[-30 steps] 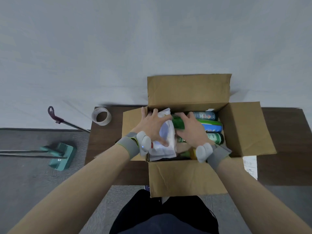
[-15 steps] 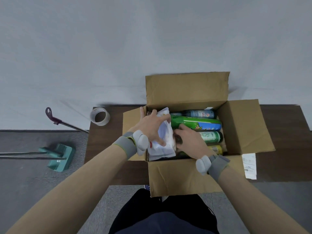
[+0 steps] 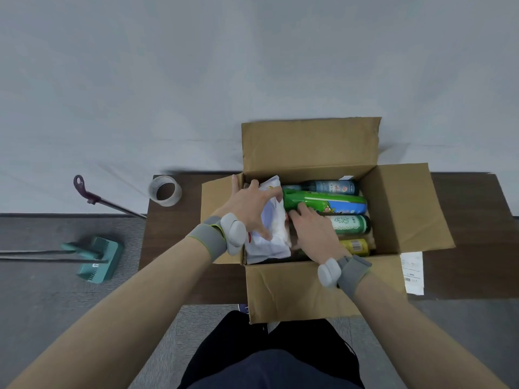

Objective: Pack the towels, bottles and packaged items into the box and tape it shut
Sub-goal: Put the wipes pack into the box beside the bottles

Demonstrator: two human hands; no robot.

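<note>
Head view: open brown cardboard box (image 3: 295, 290) sits mid dark wooden desk (image 3: 174, 248), flaps spread. Left hand (image 3: 247, 209) presses splayed fingers on white plastic package (image 3: 269, 242) inside; right hand (image 3: 314, 234) touches green plastic bottle (image 3: 331, 203), grip hidden.

Plain office-like room: bare grey wall (image 3: 168, 80), grey carpet (image 3: 42, 318), dark wooden table (image 3: 174, 234), green dustpan (image 3: 97, 259).
</note>
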